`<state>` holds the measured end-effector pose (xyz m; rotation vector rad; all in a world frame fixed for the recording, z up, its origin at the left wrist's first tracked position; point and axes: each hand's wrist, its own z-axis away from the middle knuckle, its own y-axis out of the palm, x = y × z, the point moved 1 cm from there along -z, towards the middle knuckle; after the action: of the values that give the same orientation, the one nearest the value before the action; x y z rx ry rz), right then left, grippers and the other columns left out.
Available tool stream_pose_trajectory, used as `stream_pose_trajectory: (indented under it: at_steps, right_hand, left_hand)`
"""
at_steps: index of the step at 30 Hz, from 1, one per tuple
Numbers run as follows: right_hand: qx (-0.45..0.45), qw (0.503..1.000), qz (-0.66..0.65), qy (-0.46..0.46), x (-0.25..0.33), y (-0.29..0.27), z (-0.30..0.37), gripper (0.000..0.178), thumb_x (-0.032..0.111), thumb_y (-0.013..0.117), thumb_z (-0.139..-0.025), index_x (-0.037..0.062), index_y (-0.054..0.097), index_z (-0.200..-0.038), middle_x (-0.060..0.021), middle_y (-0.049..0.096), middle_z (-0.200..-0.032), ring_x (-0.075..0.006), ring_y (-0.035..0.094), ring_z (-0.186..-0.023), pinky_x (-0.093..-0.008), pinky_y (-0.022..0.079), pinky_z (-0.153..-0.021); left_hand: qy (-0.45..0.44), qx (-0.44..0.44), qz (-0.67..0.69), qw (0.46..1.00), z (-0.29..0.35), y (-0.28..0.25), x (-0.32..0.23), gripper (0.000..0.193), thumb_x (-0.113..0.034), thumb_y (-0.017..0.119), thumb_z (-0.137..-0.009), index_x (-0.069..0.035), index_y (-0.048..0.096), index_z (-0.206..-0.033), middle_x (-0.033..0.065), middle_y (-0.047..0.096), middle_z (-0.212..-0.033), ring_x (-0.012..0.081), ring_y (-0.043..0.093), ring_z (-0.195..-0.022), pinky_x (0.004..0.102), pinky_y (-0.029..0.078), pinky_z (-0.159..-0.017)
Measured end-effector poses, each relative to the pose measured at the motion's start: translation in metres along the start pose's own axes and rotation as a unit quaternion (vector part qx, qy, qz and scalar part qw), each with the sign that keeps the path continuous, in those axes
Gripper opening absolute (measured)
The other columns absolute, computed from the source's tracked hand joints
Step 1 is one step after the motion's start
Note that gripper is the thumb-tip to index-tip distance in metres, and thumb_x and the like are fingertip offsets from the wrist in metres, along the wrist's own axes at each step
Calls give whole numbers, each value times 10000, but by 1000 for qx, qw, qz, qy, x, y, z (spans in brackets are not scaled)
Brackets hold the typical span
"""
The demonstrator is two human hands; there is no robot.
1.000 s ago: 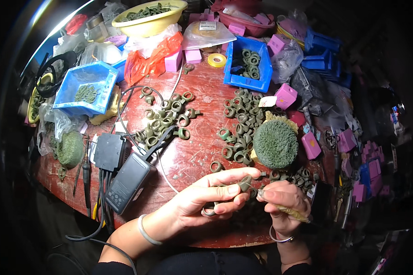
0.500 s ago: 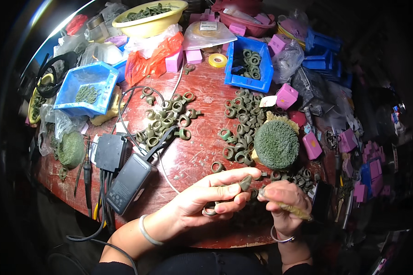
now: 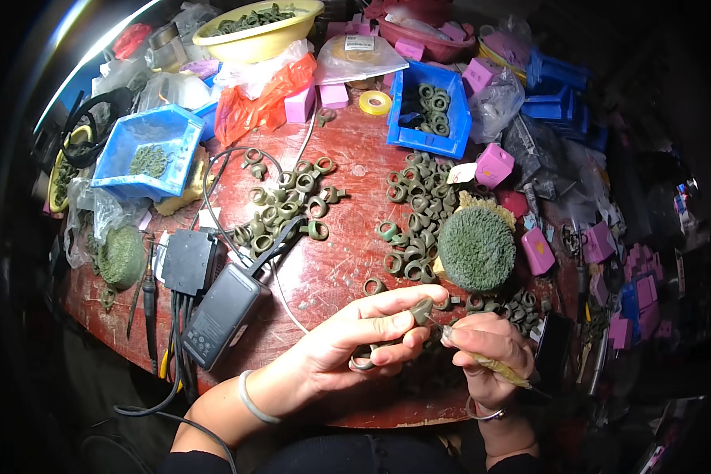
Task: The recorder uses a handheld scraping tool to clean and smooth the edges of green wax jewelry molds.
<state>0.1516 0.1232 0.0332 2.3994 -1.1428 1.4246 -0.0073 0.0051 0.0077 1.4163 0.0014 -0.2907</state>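
Observation:
My left hand (image 3: 355, 336) is closed on a dull green ring (image 3: 423, 311), its broad face held up between thumb and fingers. Lower down, a second ring (image 3: 361, 363) sits against the curled fingers of the same hand. Just right of it, my right hand (image 3: 494, 344) pinches a thin-tipped tool (image 3: 507, 371) with a yellowish wrapped handle. The tool's fine tip points at the ring's face; whether it touches cannot be made out. Past my hands lie a heap of green rings (image 3: 419, 209) and a round green fibrous pad (image 3: 477, 250).
More rings (image 3: 284, 205) are spread left of centre, near a black power adapter (image 3: 227, 322) with cables. Blue bins (image 3: 430, 146) (image 3: 146, 187) stand farther back, with a yellow basin (image 3: 261, 47) behind. Pink blocks (image 3: 537, 251) line the right side. A dark flat object (image 3: 555, 340) lies beside my right hand.
My right hand has turned slightly, and the tool's thin tip now shows, pointing toward the ring. The ring in my left hand has tilted a little to the left.

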Motion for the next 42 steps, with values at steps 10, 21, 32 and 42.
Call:
stream_pose_trajectory:
  at_steps: [10,21,32,42]
  right_hand:
    - [38,999,13,-27,-2,-1,-3,259,52,755,-770,34,692,-1020,-81,662,-889,-225,664,-793,-316,554,-699]
    - [-108,989,-49,90,-7,-4,5,189,95,677,-878,-19,656,-1028,-120,677,-869,-166,646,-770,-275,521,-710]
    - [-49,997,62,0,-6,-9,-1,212,38,734,-809,-11,680,-1009,-100,686,-852,-196,656,-755,-280,526,-675]
    - [-4,999,23,-27,-1,-6,-4,234,24,756,-772,30,691,-996,-78,661,-852,-197,650,-752,-293,535,-668]
  left_hand:
    - [-3,-13,2,1000,1,-5,-1,510,-177,639,-917,-128,445,-1386,50,588,-869,42,427,-537,174,345,-486]
    - [123,-70,-176,974,-6,0,3,251,-134,618,-938,-93,509,-1160,65,593,-854,91,491,-608,196,392,-560]
    - [134,-100,-304,938,-7,5,2,248,-150,653,-916,-27,562,-1112,89,671,-905,69,530,-620,216,441,-576]
    - [181,-123,-485,847,-1,17,5,226,-151,662,-915,-41,614,-1108,-11,612,-882,35,560,-638,191,445,-555]
